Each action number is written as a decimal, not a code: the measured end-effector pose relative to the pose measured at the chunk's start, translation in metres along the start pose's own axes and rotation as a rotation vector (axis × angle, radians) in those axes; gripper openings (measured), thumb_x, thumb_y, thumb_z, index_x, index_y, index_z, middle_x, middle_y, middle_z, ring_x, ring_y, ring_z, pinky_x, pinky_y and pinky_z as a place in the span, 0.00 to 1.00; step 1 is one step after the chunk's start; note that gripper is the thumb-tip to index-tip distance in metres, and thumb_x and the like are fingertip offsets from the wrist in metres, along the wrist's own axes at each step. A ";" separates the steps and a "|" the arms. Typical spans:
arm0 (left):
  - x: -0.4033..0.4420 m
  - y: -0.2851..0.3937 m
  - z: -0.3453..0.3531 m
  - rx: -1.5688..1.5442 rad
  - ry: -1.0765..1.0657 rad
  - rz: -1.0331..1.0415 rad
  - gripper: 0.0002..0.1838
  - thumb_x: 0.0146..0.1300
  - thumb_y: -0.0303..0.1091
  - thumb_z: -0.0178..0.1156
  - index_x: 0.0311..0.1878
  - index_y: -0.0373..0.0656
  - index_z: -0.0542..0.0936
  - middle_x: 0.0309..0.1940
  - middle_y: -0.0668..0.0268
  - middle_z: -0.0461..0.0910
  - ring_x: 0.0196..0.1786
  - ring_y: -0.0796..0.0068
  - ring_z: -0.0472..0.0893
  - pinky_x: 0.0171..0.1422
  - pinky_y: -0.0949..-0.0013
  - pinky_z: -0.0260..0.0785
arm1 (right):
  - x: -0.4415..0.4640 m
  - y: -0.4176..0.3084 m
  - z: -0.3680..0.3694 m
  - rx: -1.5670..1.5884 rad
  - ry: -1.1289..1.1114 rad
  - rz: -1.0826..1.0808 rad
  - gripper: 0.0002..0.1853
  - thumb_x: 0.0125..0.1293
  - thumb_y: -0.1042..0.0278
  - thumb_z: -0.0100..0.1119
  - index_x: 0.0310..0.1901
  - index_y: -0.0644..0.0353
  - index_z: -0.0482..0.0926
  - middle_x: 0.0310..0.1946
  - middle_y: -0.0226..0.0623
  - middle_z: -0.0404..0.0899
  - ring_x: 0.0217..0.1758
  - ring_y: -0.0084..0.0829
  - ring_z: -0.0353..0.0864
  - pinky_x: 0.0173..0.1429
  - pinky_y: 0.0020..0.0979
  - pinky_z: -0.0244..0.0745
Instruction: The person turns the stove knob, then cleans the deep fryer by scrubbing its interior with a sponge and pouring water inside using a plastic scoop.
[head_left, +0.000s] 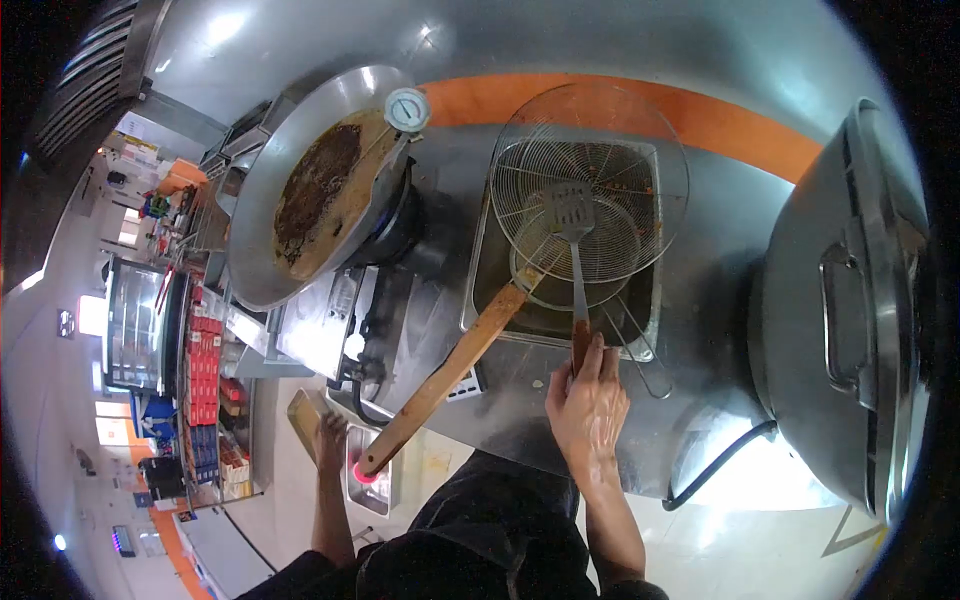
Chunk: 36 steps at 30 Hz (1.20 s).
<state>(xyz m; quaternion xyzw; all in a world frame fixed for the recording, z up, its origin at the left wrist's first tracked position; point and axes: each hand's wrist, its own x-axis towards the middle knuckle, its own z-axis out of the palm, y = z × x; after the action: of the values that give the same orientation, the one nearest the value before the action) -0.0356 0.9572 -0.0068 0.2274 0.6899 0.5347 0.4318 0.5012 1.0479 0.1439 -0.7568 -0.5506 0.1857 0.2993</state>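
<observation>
My right hand (590, 405) is wrapped round the wooden grip of a slotted spatula (577, 265). The spatula's blade lies over a large round wire skimmer (540, 215), which rests across a rectangular metal pan (470, 318). From the skimmer a long wooden handle (440, 390) slopes down to the left. Low on the left, my left hand (330, 440) is closed on the edge of a small rectangular metal container (305, 420), partly hidden by the fingers. A second wire tool's handle (640, 350) sticks out of the pan beneath the skimmer.
A wide metal wok (250, 250) of dark, foamy liquid stands at the upper left, with a dial thermometer (407, 110) at its rim. On the right is a big lidded metal pot (830, 300). Another metal pan (385, 490) sits below the skimmer handle. Shelves with red boxes (203, 350) stand farther left.
</observation>
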 end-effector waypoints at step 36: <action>-0.147 -0.060 -0.184 1.344 -0.585 0.572 0.42 0.57 0.31 0.60 0.74 0.39 0.53 0.70 0.47 0.56 0.72 0.46 0.57 0.73 0.54 0.53 | 0.215 -0.334 0.055 -0.714 -0.168 -0.764 0.13 0.67 0.65 0.53 0.46 0.62 0.82 0.31 0.54 0.80 0.35 0.51 0.80 0.41 0.47 0.73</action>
<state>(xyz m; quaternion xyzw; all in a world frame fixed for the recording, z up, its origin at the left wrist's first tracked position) -0.1038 0.7241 -0.0010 0.7401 0.6382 0.0119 0.2115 0.2963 1.3367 0.3328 -0.5395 -0.8382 -0.0757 0.0242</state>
